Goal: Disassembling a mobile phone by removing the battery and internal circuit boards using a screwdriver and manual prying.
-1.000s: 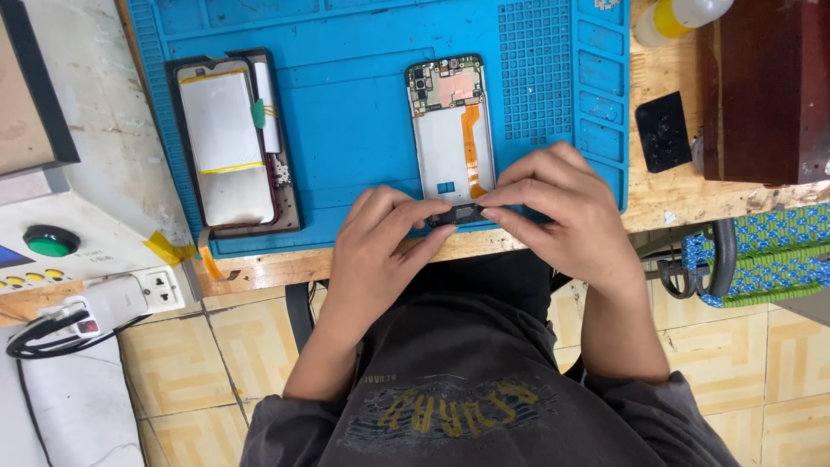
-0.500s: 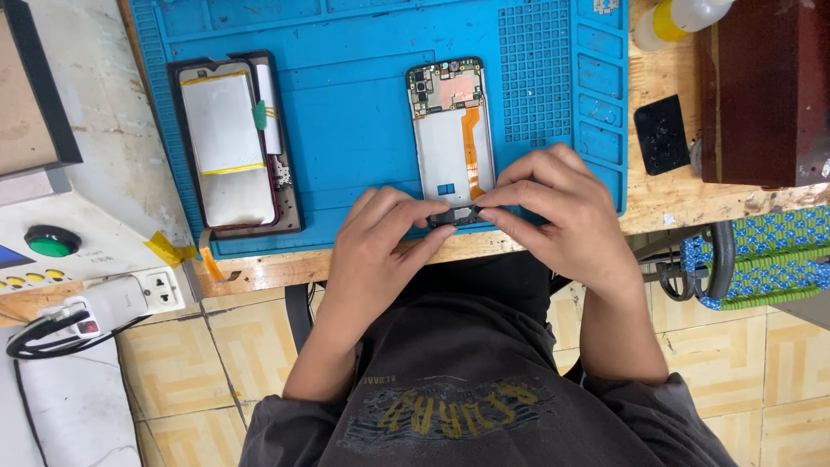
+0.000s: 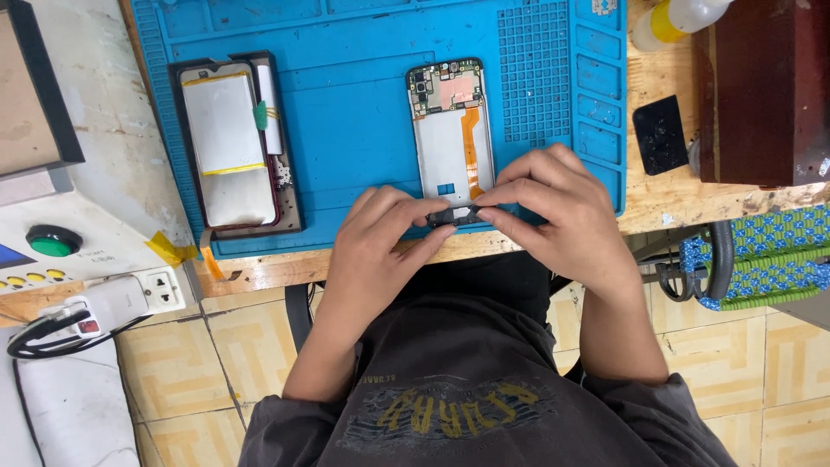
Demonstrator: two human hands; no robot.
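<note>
A small black module (image 3: pixel 456 215) is pinched between the fingertips of my left hand (image 3: pixel 378 251) and my right hand (image 3: pixel 560 216), just over the near edge of the blue work mat (image 3: pixel 346 130). Right behind it lies an opened phone frame (image 3: pixel 450 130) with a green circuit board at its far end and an orange flex strip down its right side. Its near end is hidden by my fingers. Further left on the mat rests a second opened phone (image 3: pixel 233 147) showing a large silver battery.
A white machine with a green button (image 3: pixel 52 240) stands at the left, beside a white power strip (image 3: pixel 130 298) with a plugged cable. A black square pad (image 3: pixel 660 134), a bottle (image 3: pixel 670 22) and a dark brown box (image 3: pixel 761 86) sit at the right. The wooden table edge (image 3: pixel 259 272) runs beneath my hands.
</note>
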